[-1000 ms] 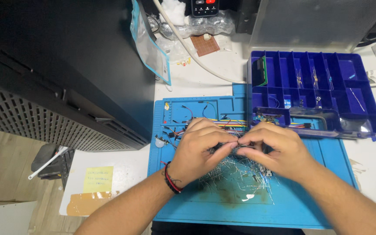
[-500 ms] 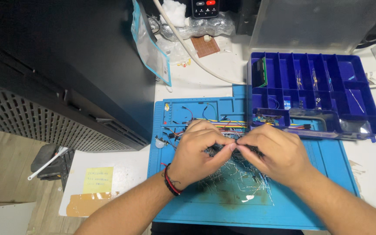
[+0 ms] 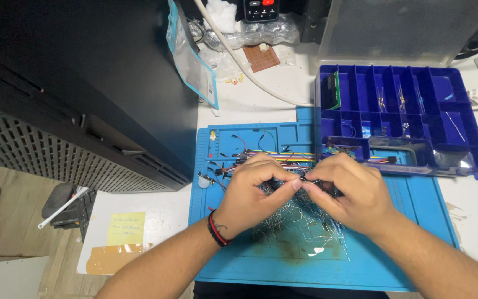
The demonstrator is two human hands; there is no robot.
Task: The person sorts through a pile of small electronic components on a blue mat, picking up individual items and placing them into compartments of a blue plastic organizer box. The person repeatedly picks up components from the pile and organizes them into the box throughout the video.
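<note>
Presently the left hand [image 3: 247,191] and right hand [image 3: 349,191] meet fingertip to fingertip, pinching a thin wire-leaded component [image 3: 308,181] above the tangled lead pile [image 3: 300,221] at the blue mat's [image 3: 372,266] centre. Advisable: grip near the body, bend gently; compartment box [image 3: 399,119] sits at two o'clock.

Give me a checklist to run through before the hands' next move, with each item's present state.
1. Left hand and right hand both pinch the thin wire lead: ok.
2. Which piece from the wire pile is held: cannot tell.
3. Pile sits wholly on the blue mat: ok.
4. Blue compartment box open: ok.
5. Box fully on the mat: not ok, it overhangs the mat's far right corner.
6. Jumper wires apart from the pile: cannot tell, hands cover the gap.
</note>
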